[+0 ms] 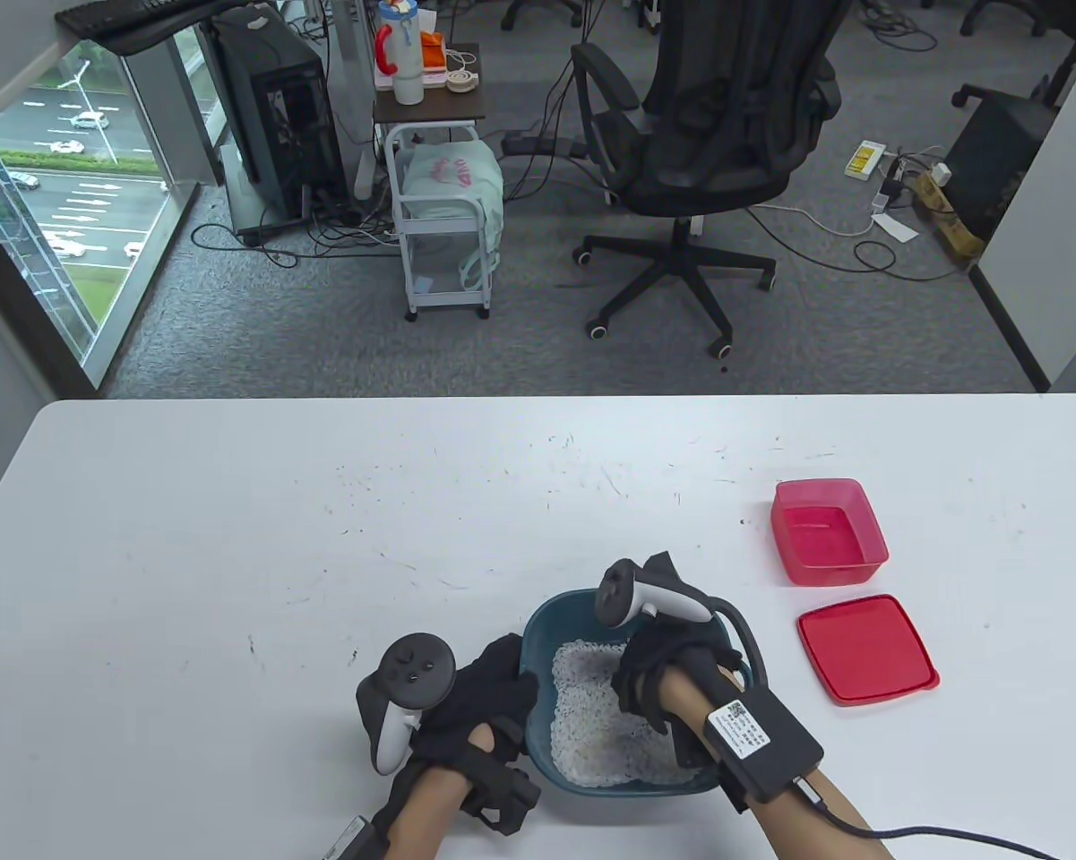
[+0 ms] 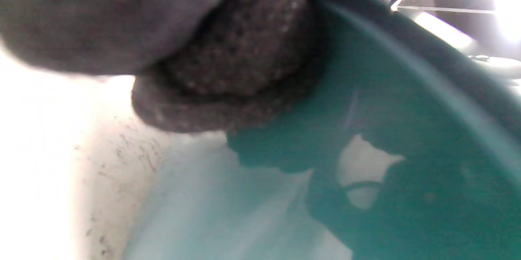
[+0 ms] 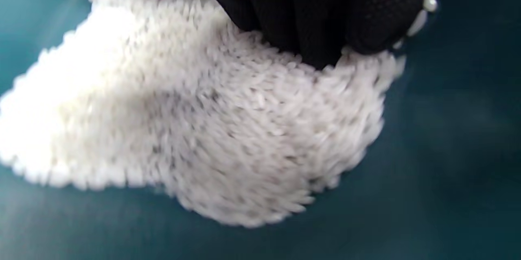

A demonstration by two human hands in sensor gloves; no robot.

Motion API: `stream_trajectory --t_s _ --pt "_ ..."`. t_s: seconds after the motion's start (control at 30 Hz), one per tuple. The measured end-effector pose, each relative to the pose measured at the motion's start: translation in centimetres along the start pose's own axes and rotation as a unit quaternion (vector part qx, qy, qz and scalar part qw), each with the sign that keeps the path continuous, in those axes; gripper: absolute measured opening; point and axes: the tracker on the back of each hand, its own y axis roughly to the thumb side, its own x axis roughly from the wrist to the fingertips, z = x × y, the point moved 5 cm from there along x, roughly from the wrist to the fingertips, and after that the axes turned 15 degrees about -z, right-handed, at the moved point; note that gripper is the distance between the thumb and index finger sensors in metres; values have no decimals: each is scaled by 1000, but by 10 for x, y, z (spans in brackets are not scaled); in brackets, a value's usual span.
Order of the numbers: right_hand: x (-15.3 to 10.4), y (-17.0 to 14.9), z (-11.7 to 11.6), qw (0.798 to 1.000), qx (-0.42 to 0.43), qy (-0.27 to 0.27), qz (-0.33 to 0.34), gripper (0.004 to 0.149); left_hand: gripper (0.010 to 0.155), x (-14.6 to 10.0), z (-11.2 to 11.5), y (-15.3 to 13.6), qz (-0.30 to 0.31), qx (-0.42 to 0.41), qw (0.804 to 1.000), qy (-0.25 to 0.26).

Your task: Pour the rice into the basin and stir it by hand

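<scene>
A teal basin [image 1: 538, 632] stands at the table's near edge with a heap of white rice [image 1: 591, 726] in it. My left hand [image 1: 512, 674] holds the basin's left rim. In the left wrist view its gloved fingers [image 2: 228, 68] curl against the basin wall [image 2: 407, 130]. My right hand [image 1: 647, 685] reaches down inside the basin. The right wrist view shows its fingertips [image 3: 325, 28] held together and dug into the top of the rice [image 3: 203, 121], with the bare basin floor [image 3: 447, 162] around the heap.
An empty red container [image 1: 826, 530] and its red lid [image 1: 865, 649] lie on the white table [image 1: 233, 537] to the right of the basin. Beyond the far table edge are an office chair [image 1: 699, 134] and a small cart [image 1: 443, 224].
</scene>
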Motion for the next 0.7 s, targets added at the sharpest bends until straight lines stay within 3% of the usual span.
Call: stream_trajectory --t_s 0.13,0.23,0.37,0.43,0.53,0.7 --pt "-8 14 -19 998 -51 26 13 67 63 0 0 0 -2 0 1000 3" --pt "-16 30 -30 993 -34 74 81 67 63 0 0 -1 -3 -1 1000 4" --pt "-24 54 -31 969 31 133 207 68 64 0 1 -1 -2 -1 1000 1" --pt "-23 63 -29 945 95 182 253 68 64 0 2 -1 1 -3 1000 -7" --pt "-17 64 -18 940 135 181 258 69 64 -1 2 0 3 -2 1000 -9" --pt "-4 54 9 946 186 122 236 70 64 0 2 0 5 0 1000 -10"
